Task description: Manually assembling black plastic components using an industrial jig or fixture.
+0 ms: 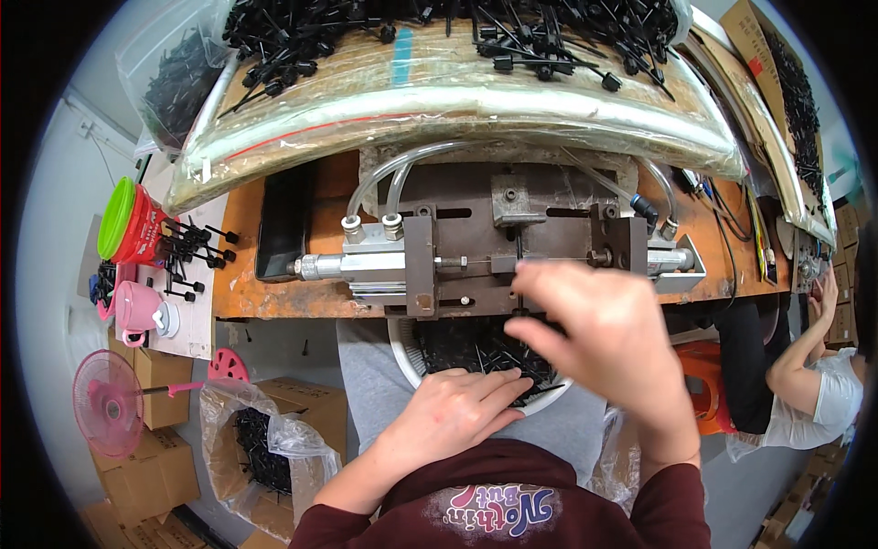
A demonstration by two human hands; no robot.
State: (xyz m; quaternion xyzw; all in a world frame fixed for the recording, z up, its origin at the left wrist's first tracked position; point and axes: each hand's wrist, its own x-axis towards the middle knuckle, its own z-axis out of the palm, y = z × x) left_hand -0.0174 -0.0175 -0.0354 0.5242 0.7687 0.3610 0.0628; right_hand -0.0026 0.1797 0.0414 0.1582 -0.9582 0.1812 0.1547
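Observation:
My right hand [599, 316], blurred by motion, is at the front of a dark metal clamping fixture [421, 265]. Its index fingertip is by the fixture's middle, with the thumb lower down and apart from it. A thin black part [519, 245] stands in the centre of the fixture, partly hidden by that finger. On my lap sits a white basket [402, 352] filled with black plastic stemmed parts [466, 343]. Over its near edge lies my left hand [462, 407], fingers stretched out flat on the parts; anything under them is hidden.
Above the fixture, a plastic-wrapped board [366, 91] bears a heap of black parts. Air cylinders [375, 265] with clear hoses flank the fixture. At left stand a red bucket [151, 224], pink cup [137, 306] and pink fan [108, 403]. A co-worker [805, 393] sits at right.

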